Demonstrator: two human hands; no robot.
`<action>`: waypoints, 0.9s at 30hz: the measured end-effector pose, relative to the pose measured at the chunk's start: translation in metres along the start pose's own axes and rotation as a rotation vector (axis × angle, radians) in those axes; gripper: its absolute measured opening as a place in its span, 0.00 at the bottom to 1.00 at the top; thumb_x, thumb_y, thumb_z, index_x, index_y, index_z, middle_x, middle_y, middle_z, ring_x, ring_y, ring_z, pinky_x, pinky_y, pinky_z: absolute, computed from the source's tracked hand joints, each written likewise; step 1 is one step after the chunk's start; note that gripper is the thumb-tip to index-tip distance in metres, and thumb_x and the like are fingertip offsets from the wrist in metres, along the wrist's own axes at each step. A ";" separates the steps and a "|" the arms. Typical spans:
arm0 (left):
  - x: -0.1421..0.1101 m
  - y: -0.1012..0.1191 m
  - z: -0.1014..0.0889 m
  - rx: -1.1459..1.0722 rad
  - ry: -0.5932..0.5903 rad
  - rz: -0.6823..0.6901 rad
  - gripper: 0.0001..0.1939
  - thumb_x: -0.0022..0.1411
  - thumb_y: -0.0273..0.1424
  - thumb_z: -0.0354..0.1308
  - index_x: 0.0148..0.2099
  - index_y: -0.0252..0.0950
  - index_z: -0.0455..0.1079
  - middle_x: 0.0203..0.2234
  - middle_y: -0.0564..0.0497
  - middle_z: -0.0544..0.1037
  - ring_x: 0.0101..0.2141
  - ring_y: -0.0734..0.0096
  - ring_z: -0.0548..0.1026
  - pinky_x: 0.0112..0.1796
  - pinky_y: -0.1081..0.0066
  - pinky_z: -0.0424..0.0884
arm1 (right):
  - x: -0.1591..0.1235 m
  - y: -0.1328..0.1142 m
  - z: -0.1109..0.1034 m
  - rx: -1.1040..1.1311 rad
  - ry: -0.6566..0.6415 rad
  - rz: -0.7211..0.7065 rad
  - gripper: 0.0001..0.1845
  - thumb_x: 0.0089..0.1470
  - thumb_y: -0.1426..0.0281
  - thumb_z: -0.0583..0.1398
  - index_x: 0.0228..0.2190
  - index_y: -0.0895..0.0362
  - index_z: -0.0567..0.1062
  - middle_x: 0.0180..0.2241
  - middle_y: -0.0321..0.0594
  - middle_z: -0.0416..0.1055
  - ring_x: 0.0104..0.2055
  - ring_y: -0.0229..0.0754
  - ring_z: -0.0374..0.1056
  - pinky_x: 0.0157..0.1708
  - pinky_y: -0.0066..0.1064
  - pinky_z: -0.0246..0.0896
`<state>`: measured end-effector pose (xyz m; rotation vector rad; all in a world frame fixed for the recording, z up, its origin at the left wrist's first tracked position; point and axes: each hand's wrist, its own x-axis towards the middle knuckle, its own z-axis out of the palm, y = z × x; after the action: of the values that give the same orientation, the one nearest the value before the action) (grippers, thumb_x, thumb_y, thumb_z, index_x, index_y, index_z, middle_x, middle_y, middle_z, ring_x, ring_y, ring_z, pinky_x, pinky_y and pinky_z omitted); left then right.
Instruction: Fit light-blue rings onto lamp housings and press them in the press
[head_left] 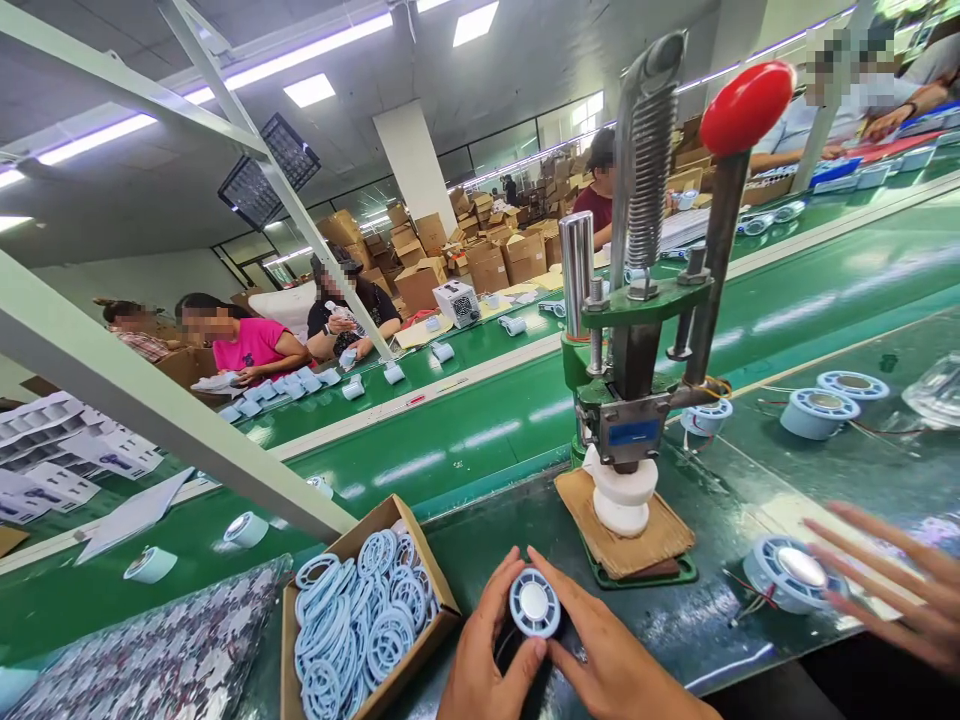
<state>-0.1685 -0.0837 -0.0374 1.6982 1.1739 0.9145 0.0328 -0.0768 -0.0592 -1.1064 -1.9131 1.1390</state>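
Between my left hand (487,640) and my right hand (600,640) is a round light-blue slotted housing (535,603) with a silver disc in its middle. Fingers and thumbs of both hands close around its rim, low over the dark green bench, with the slotted face up. Just behind stands a green hand press (630,430) with a red knob (748,108) on its lever. Under its ram sits a white plastic block (624,497) on a piece of cardboard (581,510). At my left, a cardboard box (416,655) holds many light-blue slotted rings (352,610).
Another person's hand (892,570), blurred, reaches in at right beside a wired blue housing (784,572). More housings (819,412) stand behind it. A green conveyor belt (480,440) crosses behind the press. A slanted metal post (187,400) rises at left. Several people sit across the belt.
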 end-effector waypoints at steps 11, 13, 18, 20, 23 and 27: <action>0.008 -0.007 0.010 -0.197 0.209 -0.132 0.40 0.50 0.52 0.72 0.60 0.36 0.72 0.56 0.40 0.78 0.56 0.50 0.76 0.61 0.55 0.71 | -0.010 -0.038 -0.038 -0.222 -0.017 0.072 0.44 0.58 0.74 0.58 0.71 0.46 0.49 0.72 0.39 0.48 0.72 0.52 0.51 0.69 0.46 0.56; 0.020 0.002 0.016 -0.263 0.204 -0.114 0.39 0.50 0.48 0.73 0.60 0.35 0.71 0.57 0.39 0.77 0.57 0.51 0.76 0.61 0.56 0.71 | -0.018 -0.063 -0.066 -0.251 0.022 0.012 0.40 0.60 0.71 0.60 0.69 0.43 0.55 0.70 0.37 0.54 0.69 0.52 0.58 0.66 0.43 0.62; 0.060 0.045 0.043 -0.325 0.173 -0.052 0.35 0.52 0.39 0.70 0.60 0.31 0.70 0.55 0.39 0.79 0.55 0.52 0.77 0.59 0.58 0.73 | -0.023 -0.138 -0.150 -0.351 0.435 -0.428 0.19 0.63 0.70 0.61 0.54 0.43 0.75 0.52 0.35 0.77 0.54 0.43 0.75 0.56 0.32 0.72; 0.075 0.061 0.055 -0.318 0.177 -0.030 0.34 0.51 0.35 0.70 0.60 0.31 0.71 0.54 0.40 0.80 0.54 0.51 0.78 0.58 0.59 0.73 | -0.010 -0.167 -0.185 -0.350 0.720 -0.615 0.17 0.62 0.72 0.62 0.51 0.46 0.76 0.50 0.37 0.77 0.53 0.44 0.74 0.55 0.36 0.72; 0.094 0.074 0.072 -0.297 0.139 0.000 0.32 0.50 0.31 0.69 0.59 0.31 0.73 0.54 0.42 0.80 0.53 0.52 0.78 0.58 0.60 0.74 | 0.026 -0.206 -0.235 -0.405 1.091 -0.769 0.12 0.62 0.71 0.61 0.47 0.51 0.78 0.48 0.42 0.75 0.55 0.48 0.71 0.58 0.45 0.68; 0.114 0.077 0.090 -0.305 0.139 0.012 0.33 0.51 0.31 0.69 0.60 0.30 0.73 0.52 0.41 0.81 0.51 0.51 0.80 0.55 0.61 0.76 | 0.080 -0.234 -0.289 -0.414 1.158 -0.659 0.13 0.63 0.63 0.58 0.43 0.56 0.79 0.44 0.46 0.75 0.49 0.49 0.71 0.53 0.48 0.68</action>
<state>-0.0294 -0.0108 0.0116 1.4165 1.0525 1.1706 0.1609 0.0361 0.2814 -0.8837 -1.3373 -0.2877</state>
